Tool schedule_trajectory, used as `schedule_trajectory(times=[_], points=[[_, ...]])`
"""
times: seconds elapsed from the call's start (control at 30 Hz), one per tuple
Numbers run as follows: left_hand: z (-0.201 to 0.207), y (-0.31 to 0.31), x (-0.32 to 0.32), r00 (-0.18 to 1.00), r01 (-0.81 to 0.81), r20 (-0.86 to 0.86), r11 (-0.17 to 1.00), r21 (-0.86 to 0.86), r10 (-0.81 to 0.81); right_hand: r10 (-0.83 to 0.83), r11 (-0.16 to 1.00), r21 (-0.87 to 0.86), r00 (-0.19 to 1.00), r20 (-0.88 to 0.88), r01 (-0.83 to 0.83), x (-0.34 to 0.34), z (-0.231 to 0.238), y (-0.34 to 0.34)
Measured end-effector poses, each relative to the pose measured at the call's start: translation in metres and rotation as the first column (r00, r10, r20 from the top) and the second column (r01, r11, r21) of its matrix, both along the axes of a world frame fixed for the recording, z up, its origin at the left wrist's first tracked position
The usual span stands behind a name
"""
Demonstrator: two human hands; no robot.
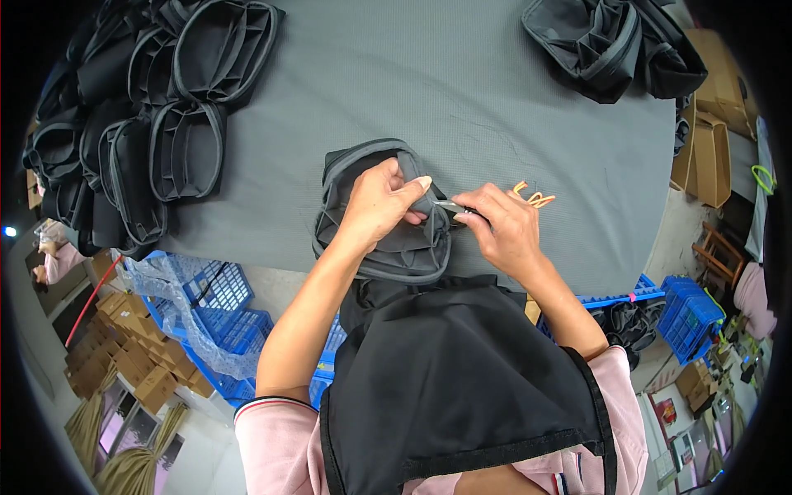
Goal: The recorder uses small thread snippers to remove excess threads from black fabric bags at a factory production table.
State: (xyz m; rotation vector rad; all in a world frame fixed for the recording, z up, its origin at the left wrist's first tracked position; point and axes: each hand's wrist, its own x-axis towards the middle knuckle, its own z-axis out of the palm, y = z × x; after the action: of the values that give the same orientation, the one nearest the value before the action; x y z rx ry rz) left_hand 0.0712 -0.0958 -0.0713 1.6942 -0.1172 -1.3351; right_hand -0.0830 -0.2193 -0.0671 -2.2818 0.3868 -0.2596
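An unzipped black fabric pouch (375, 260) with grey edging lies on the near part of the table. My left hand (384, 202) reaches over its opening, thumb and fingers closed on the right rim. In my right hand (505, 223) is a small pair of metal thread snips (448, 205). Their pointed tip is at the pouch's right rim, close to my left thumb. A yellow-orange cord loop (536, 198) sticks out behind the right hand. My fingers hide the handle of the snips.
Several similar black pouches (188, 153) are heaped at the table's left. More pouches (590, 45) lie at the far right of the grey-covered table (462, 99). Blue plastic crates (219, 285) stand below the near edge. Cardboard boxes (711, 157) are at the right; another person's hand (49, 247) shows far left.
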Motion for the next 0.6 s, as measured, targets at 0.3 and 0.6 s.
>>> schedule_trajectory(times=[0.3,0.6], points=[[0.0016,-0.0029,0.0021,1.0,0.011,-0.008,1.0,0.01,-0.01,-0.093,0.995,0.049,0.992,0.08,0.089,-0.0008,-0.0047,0.0054],[0.0021,-0.0019,0.0048,1.0,0.0,-0.008,1.0,0.013,0.0,-0.1,0.977,0.191,0.995,0.0,0.098,-0.0035,0.0014,0.0024]])
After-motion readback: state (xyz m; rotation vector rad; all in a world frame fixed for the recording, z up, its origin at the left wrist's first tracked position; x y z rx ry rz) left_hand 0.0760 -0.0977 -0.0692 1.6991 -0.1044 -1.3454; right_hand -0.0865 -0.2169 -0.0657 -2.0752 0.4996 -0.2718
